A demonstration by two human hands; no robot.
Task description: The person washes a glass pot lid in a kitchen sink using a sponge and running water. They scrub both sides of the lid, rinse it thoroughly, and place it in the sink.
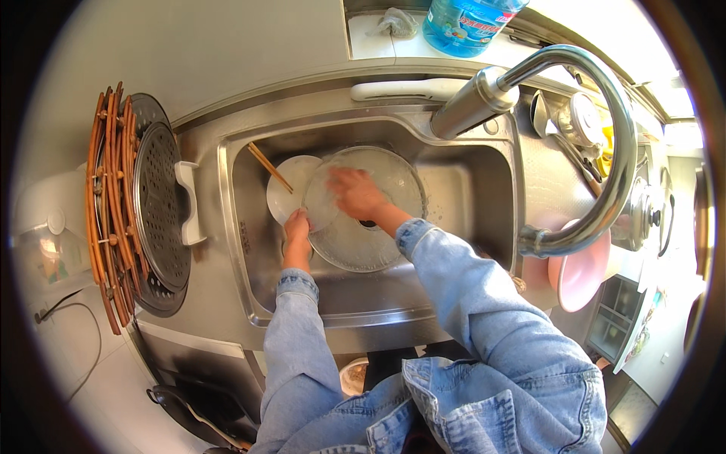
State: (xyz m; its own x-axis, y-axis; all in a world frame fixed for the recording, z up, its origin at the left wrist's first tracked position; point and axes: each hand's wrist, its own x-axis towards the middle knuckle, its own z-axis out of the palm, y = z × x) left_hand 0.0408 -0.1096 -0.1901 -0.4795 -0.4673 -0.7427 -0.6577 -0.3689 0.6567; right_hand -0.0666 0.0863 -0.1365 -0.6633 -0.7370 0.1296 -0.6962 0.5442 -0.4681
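A large round glass pot lid [391, 244] lies in the stainless steel sink, with wet streaks and drops on its surface. At its left rim is my left hand [298, 227], thumb on top and fingers hidden below. My right hand [354, 190] is spread over the upper part of the lid, blurred by motion; no cloth or sponge shows in it. Part of the lid's dark knob [367, 223] appears below my right wrist. Under the lid's left side, a white dish [283, 196] is partly seen through the glass. Wooden chopsticks [271, 168] lean across that dish.
The sink [317, 319] has a curved chrome faucet [621, 113] at its right. Perforated steamer racks [161, 204] and a bundle of brown sticks [113, 210] stand left. A pink bowl [584, 269] and ladle [540, 113] are right. A blue jug [468, 25] stands behind.
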